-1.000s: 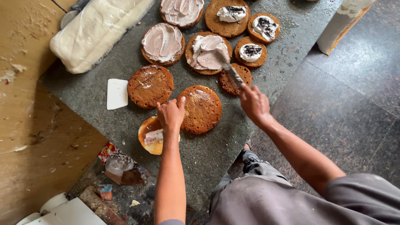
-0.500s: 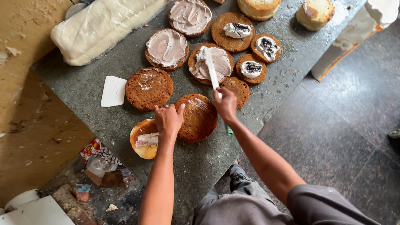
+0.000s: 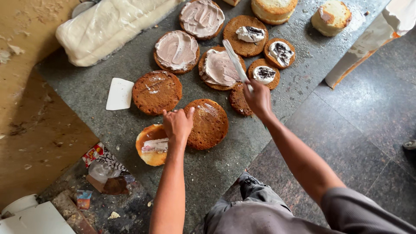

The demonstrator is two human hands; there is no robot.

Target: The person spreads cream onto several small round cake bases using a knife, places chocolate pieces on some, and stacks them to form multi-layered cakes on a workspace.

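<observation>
Frosting step, judged. Right hand point(image 3: 258, 97) clenched on palette knife point(image 3: 236, 63), blade over half-frosted cake round point(image 3: 219, 68). Left hand point(image 3: 177, 123), fingers spread, grips nothing, steadies bare cake round point(image 3: 207, 123) on grey worktop point(image 3: 281, 104) (scraper point(image 3: 120, 93) well apart). Next: even cream spreading.

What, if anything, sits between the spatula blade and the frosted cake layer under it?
Nothing visible. The right hand holds the spatula, its blade lying over the frosted layer with no object between. The left hand rests apart on the plain brown layer.
</observation>
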